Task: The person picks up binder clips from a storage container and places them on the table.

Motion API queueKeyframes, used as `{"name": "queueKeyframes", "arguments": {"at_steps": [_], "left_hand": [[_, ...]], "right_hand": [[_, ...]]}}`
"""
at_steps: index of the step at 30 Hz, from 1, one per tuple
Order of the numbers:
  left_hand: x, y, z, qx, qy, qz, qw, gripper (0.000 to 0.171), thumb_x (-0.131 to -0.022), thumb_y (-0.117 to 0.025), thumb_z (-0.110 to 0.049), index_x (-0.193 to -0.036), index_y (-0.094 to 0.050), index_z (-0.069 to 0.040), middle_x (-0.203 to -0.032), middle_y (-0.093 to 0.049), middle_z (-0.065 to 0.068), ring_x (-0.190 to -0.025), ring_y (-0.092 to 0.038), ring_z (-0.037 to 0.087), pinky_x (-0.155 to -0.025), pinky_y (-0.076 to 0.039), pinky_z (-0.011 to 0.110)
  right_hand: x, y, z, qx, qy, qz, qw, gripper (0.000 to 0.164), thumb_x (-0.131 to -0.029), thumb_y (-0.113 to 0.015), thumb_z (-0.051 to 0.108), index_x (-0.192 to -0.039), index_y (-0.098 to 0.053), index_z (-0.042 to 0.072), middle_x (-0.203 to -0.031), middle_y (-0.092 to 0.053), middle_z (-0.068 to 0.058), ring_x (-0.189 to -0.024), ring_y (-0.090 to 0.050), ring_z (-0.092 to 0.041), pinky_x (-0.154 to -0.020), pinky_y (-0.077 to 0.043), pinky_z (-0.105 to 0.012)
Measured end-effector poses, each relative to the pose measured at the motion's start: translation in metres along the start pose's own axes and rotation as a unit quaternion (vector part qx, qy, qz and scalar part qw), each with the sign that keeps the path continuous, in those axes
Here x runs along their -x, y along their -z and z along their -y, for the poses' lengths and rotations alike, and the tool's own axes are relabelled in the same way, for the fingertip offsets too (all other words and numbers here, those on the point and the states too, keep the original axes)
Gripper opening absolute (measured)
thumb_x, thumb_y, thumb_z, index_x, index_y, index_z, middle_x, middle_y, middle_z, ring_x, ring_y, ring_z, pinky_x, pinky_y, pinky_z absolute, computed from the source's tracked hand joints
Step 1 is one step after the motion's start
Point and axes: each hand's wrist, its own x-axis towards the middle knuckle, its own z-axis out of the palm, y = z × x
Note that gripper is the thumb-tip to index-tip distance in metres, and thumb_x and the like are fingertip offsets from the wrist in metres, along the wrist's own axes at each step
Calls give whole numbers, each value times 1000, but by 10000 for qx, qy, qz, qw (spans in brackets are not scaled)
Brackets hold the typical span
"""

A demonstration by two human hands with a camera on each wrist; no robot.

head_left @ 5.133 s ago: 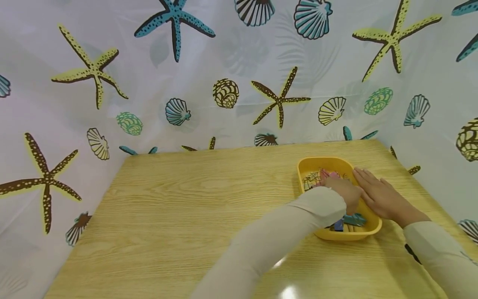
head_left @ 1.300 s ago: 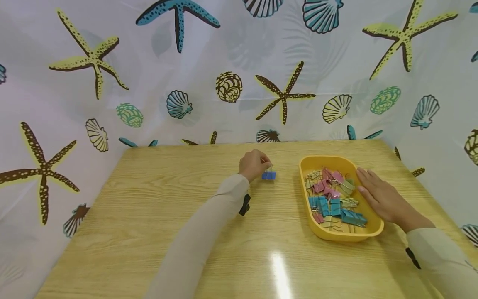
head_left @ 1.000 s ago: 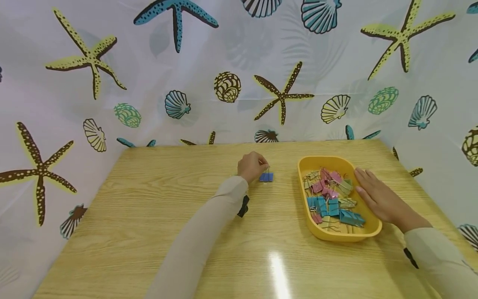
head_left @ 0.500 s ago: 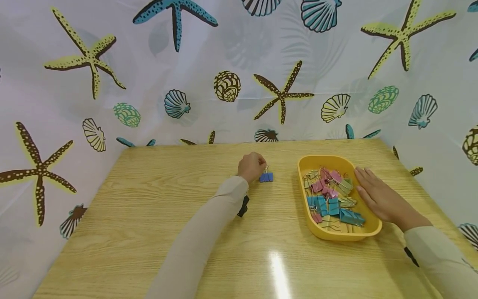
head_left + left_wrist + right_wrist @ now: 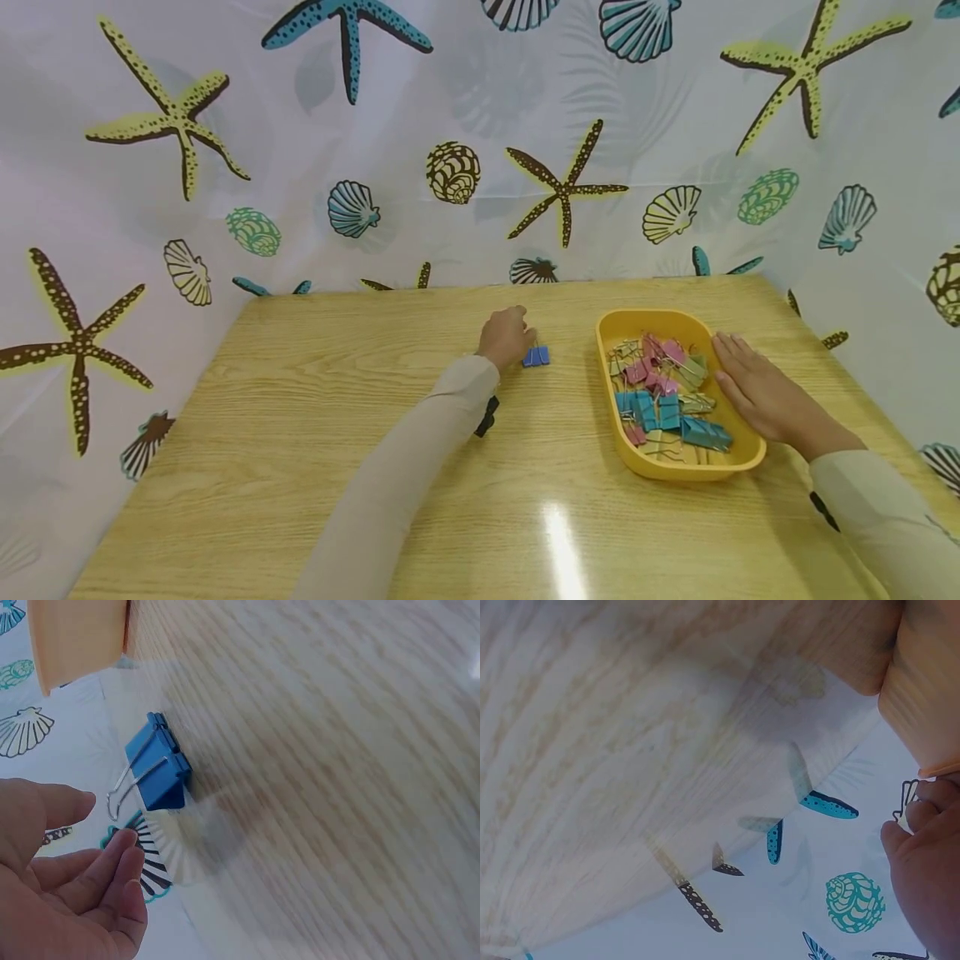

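Note:
A blue binder clip [image 5: 536, 357] stands on the wooden table, left of the yellow tray [image 5: 693, 472]. In the left wrist view its wire handles [image 5: 135, 782] point toward my left hand [image 5: 82, 877]. Thumb and fingers there are spread apart, with a gap between them and the handles. From the head view, my left hand [image 5: 506, 335] is just left of the clip and holds nothing. My right hand [image 5: 772, 400] rests with straight fingers along the tray's right rim; the right wrist view catches only part of that hand [image 5: 930, 862] at the tray's wall.
Inside the tray lie pink binder clips [image 5: 660, 383], teal binder clips [image 5: 705, 433] and several pale green and yellowish ones. A white curtain [image 5: 405, 167] printed with starfish and shells borders the table [image 5: 337, 400] at the back and both sides.
My left hand came out of the tray to the middle of the table with the blue binder clip. Its fingers have now let go of the handles. My right hand stays at the rim.

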Motion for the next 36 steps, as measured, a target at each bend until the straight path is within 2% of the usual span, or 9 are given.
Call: {"name": "queueKeyframes", "arguments": {"at_steps": [4,7,11,14,18,21,26,32,36], "left_hand": [[3,4,-8,56,-215,59,9997,45,-97,-55,-16,-138,-47,2,-121,-64,14,-76,-68,21,-65,-50,26],[5,6,-15,32,-360,148,9992,48,-97,-55,-16,-141,-44,1,-122,-64,14,-79,-69,19,-61,-47,24],[5,6,-23,-215,-594,193,9978,44,-98,-57,-19,-138,-49,-3,-122,-65,10,-100,-66,18,-76,-53,27],[7,8,-30,-259,-821,265,9959,41,-98,-57,-24,-134,-55,-6,-120,-66,8,-104,-65,18,-85,-53,31],[11,15,-45,-282,-1376,643,9880,42,-98,-55,-31,-134,-54,-8,-121,-65,7,-107,-63,18,-90,-50,31],[13,19,-57,-404,-1975,979,9746,44,-98,-54,-31,-136,-53,-8,-123,-64,6,-110,-60,18,-95,-46,29],[18,20,-81,-572,-2871,1416,9457,41,-97,-58,-27,-133,-57,-8,-125,-63,4,-113,-59,16,-97,-43,24],[29,22,-109,-340,-3497,1776,9193,31,-96,-60,-19,-126,-64,-11,-119,-67,0,-107,-61,9,-92,-43,14],[33,22,-127,-542,-3939,1914,8973,28,-93,-64,-19,-121,-68,-12,-114,-68,-3,-101,-62,6,-88,-42,10]], "right_hand": [[-1,2,1,1,-43,17,10000,55,-106,-32,19,-149,-12,-9,-151,-16,-34,-143,-5,-45,-116,0,-52],[-1,3,2,-23,-69,36,10000,55,-106,-33,19,-149,-13,-9,-151,-16,-34,-143,-6,-45,-116,1,-51],[-1,3,2,-52,-64,43,10000,55,-106,-32,19,-149,-13,-10,-152,-15,-34,-144,-3,-44,-116,4,-47],[-2,4,3,-63,-72,59,9999,55,-106,-32,19,-149,-12,-10,-151,-16,-34,-144,-2,-43,-117,5,-44],[-1,5,3,-64,-89,84,9999,55,-106,-31,20,-149,-12,-10,-151,-16,-34,-144,-2,-43,-117,6,-43],[-1,4,3,-82,-100,79,9999,55,-106,-31,20,-149,-13,-10,-152,-16,-34,-144,-2,-43,-116,6,-43],[-1,4,2,-107,-93,47,9999,55,-106,-33,19,-148,-14,-10,-152,-15,-34,-144,-2,-43,-117,5,-45],[-1,4,2,-144,-60,12,9999,55,-106,-34,19,-149,-14,-10,-152,-15,-34,-144,-2,-42,-116,3,-47],[-1,4,3,-179,-72,14,9998,55,-106,-33,20,-149,-14,-10,-152,-16,-34,-144,-3,-42,-116,2,-48]]}}
